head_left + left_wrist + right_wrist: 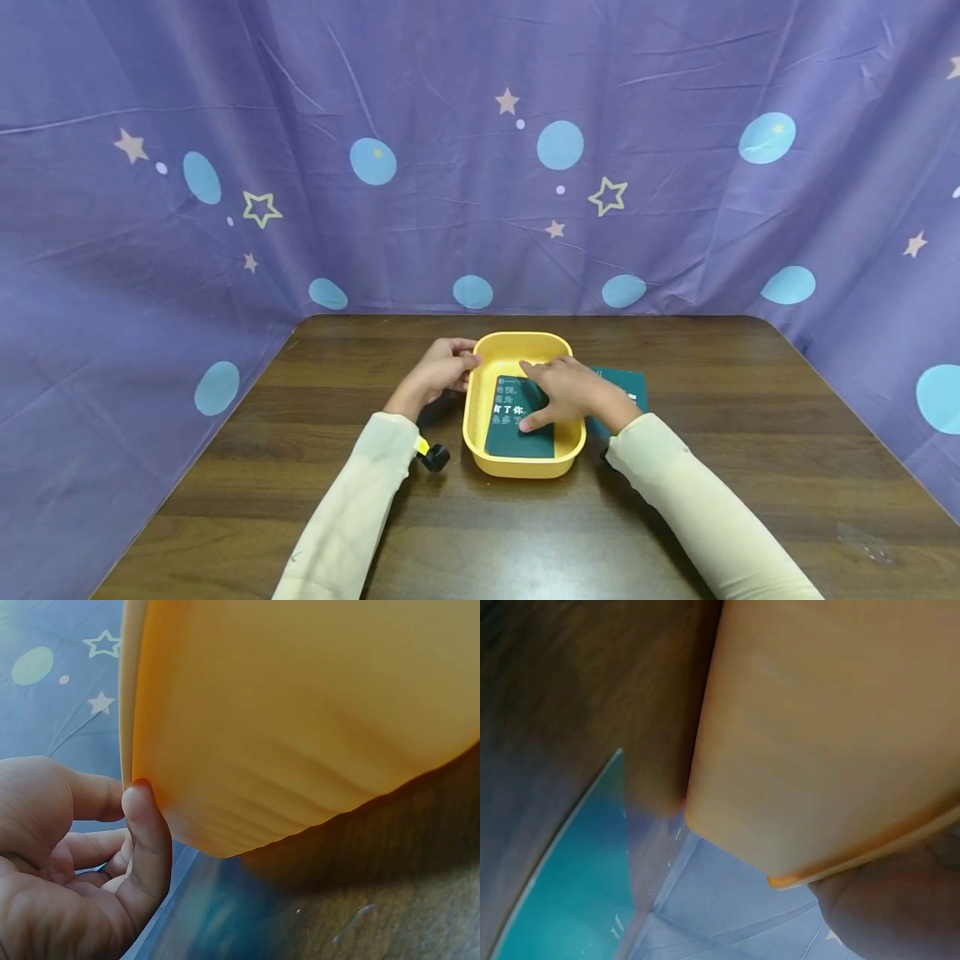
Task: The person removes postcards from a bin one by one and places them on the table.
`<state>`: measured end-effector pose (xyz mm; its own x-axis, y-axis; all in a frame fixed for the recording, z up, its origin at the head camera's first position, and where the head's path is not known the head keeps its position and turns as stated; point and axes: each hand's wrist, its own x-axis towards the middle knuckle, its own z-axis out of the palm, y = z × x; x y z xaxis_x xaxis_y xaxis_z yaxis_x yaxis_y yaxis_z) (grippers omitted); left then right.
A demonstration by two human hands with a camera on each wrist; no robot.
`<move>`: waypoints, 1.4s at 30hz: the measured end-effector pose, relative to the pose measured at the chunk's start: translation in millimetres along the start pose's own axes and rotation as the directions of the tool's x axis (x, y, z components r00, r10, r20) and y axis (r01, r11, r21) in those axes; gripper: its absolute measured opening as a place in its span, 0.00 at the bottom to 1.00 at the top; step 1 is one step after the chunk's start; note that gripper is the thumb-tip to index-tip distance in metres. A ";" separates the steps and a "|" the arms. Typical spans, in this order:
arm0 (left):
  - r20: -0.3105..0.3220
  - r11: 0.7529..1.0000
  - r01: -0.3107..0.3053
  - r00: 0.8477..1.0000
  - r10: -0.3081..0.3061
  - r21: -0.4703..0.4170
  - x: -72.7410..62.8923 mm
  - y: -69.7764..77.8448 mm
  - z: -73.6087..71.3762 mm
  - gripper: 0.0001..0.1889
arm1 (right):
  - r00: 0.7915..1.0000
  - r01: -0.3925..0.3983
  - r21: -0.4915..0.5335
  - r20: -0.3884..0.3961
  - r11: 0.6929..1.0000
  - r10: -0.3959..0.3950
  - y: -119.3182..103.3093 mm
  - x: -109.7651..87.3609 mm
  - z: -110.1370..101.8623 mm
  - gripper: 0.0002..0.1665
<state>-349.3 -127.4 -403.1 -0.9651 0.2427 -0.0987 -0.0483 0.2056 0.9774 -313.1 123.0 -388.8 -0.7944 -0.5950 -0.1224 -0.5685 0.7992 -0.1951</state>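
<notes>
A yellow plastic basin (486,463) with rounded corners stands on the table. At its left rim my left hand (444,367) pinches the edge between thumb and fingers; the left wrist view shows the thumb (150,832) against the outer wall. A dark green booklet (517,442) with white characters lies in the basin, leaning toward its near end. Over the booklet's right part spreads my right hand (570,390), thumb and fingers apart, hiding some of the cover. In the right wrist view that hand (900,907) is only partly visible past the basin's rim.
A second green booklet (633,387) lies on the wooden table (720,400) just right of the basin, partly covered by my right wrist. Behind the table hangs a purple curtain (450,225) with stars and dots. A black wrist camera (435,457) hangs beneath my left cuff.
</notes>
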 end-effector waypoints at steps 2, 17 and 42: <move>-0.001 1.000 0.000 1.000 0.000 0.000 0.3 0.0 -0.2 0.21 | 1.000 0.004 -0.048 0.020 0.999 -0.003 -1.0 0.0 -0.1 0.66; 0.005 1.000 0.007 1.000 -0.007 0.007 0.1 0.5 -0.2 0.21 | 0.999 -0.016 -0.131 0.043 0.991 0.022 -6.2 1.5 1.8 0.68; 0.010 1.000 0.001 1.000 -0.001 0.012 -0.2 0.8 0.5 0.22 | 0.937 0.009 0.133 -0.347 0.991 0.038 -12.7 -4.5 -10.2 0.50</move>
<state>-349.0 -126.8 -402.4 -0.9624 0.2521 -0.1014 -0.0458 0.2175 0.9750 -304.5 116.4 -375.8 -0.8401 -0.4979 0.2151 -0.5423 0.7751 -0.3243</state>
